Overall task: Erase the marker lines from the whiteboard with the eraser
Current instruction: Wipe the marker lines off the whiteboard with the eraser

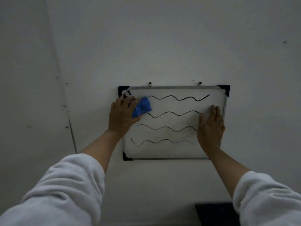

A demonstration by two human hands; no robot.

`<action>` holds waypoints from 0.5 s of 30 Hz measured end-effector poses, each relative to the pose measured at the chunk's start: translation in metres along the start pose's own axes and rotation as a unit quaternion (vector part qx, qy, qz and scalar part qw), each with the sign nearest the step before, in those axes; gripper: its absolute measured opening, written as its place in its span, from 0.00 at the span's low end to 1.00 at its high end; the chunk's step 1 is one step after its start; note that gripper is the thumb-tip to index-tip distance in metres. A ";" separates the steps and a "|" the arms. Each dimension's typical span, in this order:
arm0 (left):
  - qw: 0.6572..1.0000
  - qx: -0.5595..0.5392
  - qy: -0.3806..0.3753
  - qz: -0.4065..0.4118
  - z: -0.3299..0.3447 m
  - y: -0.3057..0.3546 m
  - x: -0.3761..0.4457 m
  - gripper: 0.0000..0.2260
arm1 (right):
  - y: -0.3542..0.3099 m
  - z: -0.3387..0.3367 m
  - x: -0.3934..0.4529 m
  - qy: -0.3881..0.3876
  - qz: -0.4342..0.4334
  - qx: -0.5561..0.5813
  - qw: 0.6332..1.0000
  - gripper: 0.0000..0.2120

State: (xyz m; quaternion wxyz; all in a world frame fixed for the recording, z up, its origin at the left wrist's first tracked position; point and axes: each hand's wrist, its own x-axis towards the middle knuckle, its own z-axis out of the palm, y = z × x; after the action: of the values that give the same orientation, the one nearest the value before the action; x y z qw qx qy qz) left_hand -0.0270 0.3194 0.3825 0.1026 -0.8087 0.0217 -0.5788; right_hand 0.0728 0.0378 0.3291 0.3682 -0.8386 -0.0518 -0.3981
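Note:
A small whiteboard [172,150] with a metal frame and black corner caps hangs on the wall. Several wavy black marker lines [172,114] run across it, one above the other. My left hand [121,115] holds a crumpled blue cloth eraser [142,107] against the board's upper left, at the left end of the top two lines. My right hand [211,128] lies flat with straight fingers on the board's right side, covering the right ends of the middle lines.
The board hangs from two small hooks [150,83] on a plain white wall. A wall corner with a thin dark strip [72,134] runs down the left. A dark object [215,212] sits low at the right.

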 end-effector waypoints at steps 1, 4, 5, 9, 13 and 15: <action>1.000 0.012 0.002 0.026 0.000 -0.005 0.002 0.24 | 0.001 0.001 0.001 -0.001 -0.001 0.001 1.000 0.28; 0.992 -0.030 0.035 -0.121 0.003 -0.007 0.016 0.26 | 0.006 0.004 0.001 0.007 -0.006 -0.003 1.000 0.28; 0.982 -0.046 0.050 -0.174 0.003 -0.004 0.019 0.26 | 0.008 0.005 0.000 0.011 -0.008 -0.007 1.000 0.28; 0.999 -0.006 0.030 -0.035 0.009 0.002 0.012 0.26 | 0.012 0.011 0.001 0.012 -0.012 -0.006 1.000 0.28; 0.998 -0.020 0.024 -0.048 0.011 -0.001 0.018 0.25 | 0.014 0.013 0.004 0.011 -0.011 -0.003 1.000 0.29; 0.974 -0.059 0.050 -0.215 0.009 0.009 0.027 0.25 | 0.015 0.013 0.003 0.012 -0.015 -0.003 1.000 0.28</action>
State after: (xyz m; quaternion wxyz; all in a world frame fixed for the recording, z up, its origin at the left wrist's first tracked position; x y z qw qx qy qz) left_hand -0.0088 0.3077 0.4027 -0.0735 -0.7690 -0.1130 -0.6249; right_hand 0.0888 0.0347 0.3169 0.3602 -0.8339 -0.0586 -0.4141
